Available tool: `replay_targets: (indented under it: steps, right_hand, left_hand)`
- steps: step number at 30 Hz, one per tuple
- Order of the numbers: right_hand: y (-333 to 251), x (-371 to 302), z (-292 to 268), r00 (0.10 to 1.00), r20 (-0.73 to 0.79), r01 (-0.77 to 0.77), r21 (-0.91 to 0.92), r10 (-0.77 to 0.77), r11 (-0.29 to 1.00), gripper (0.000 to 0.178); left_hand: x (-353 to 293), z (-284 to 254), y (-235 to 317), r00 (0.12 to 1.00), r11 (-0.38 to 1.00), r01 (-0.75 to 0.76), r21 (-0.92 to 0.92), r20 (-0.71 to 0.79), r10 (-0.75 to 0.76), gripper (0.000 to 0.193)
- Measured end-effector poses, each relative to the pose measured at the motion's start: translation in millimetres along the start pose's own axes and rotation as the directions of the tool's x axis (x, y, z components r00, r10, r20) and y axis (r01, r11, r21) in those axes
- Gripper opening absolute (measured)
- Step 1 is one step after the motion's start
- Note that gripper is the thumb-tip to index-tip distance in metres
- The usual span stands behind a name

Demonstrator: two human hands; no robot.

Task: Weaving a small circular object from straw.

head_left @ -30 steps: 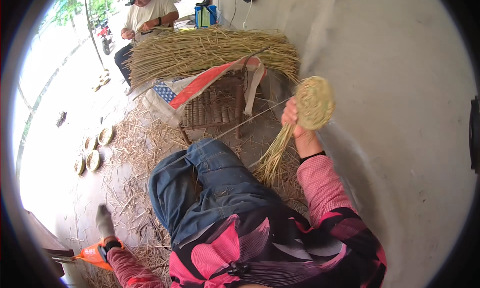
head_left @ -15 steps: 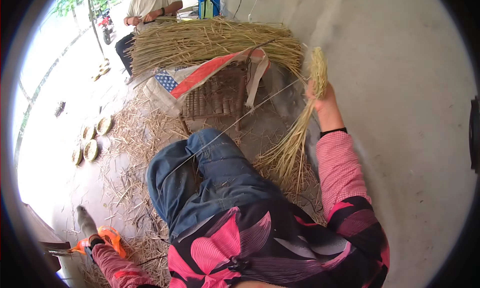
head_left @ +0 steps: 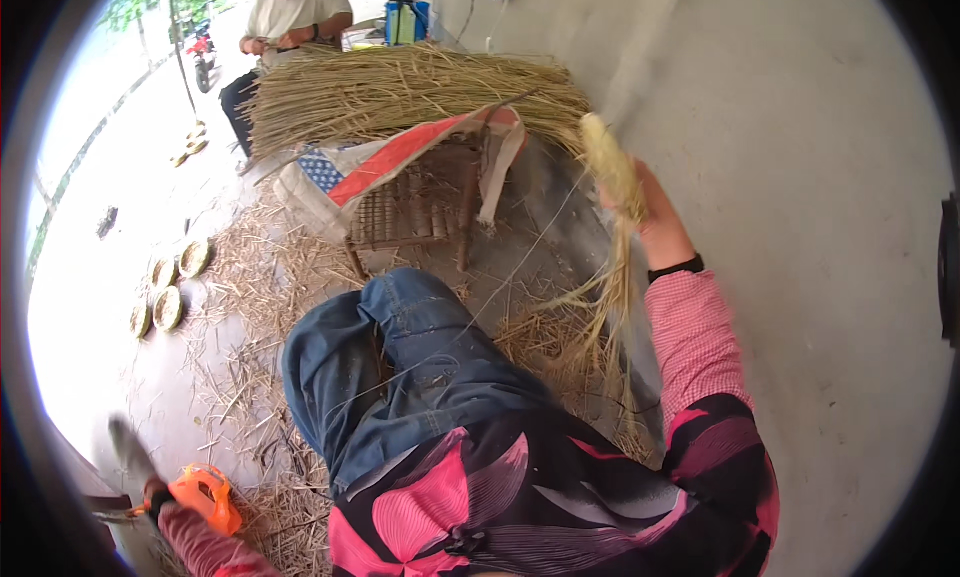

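At the right, my right hand (head_left: 640, 199) is raised and closed around a bundle of straw (head_left: 608, 157). The pale, thick end of the bundle points up and left, and its loose stalks hang below the hand. A thin string (head_left: 522, 265) runs slackly from near the bundle down to my jeans. At the lower left, my left hand (head_left: 130, 447) looks covered by a greyish glove. It is near an orange plastic bag (head_left: 207, 499) and blurred, so its fingers cannot be made out.
Beyond my knees, a big pile of straw (head_left: 410, 92) lies behind a woven chair (head_left: 405, 215) draped with a red, white and blue cloth (head_left: 385, 164). Another person (head_left: 298, 22) sits at the far left. Several small round straw baskets (head_left: 167, 307) and loose straw lie on the floor; a wall (head_left: 800, 207) rises at right.
My right hand has tilted the straw bundle leftward, and its hanging stalks have swung. The string, taut before, has gone slack. My left hand has shifted left.
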State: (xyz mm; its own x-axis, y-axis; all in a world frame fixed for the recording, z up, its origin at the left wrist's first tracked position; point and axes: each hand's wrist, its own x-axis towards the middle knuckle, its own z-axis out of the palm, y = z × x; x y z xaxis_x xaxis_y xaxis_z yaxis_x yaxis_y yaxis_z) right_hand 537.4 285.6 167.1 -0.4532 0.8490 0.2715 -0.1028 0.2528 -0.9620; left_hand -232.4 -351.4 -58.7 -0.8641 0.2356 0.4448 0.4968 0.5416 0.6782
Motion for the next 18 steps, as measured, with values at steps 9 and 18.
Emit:
replay_targets:
  steps: [9, 18]
  right_hand:
    - [-18, -15, 153, 0.781, 0.608, -0.444, 0.381, 0.142, 0.811, 0.043]
    - [64, -46, 149, 0.942, 0.290, 0.291, -0.463, -0.167, 0.837, 0.037]
  left_hand:
    - [-196, 199, 581, 0.512, 0.385, 0.403, -0.830, 0.553, 0.657, 0.051]
    - [-202, 249, 521, 0.417, -0.088, 0.883, -0.461, 0.685, 0.598, 0.020]
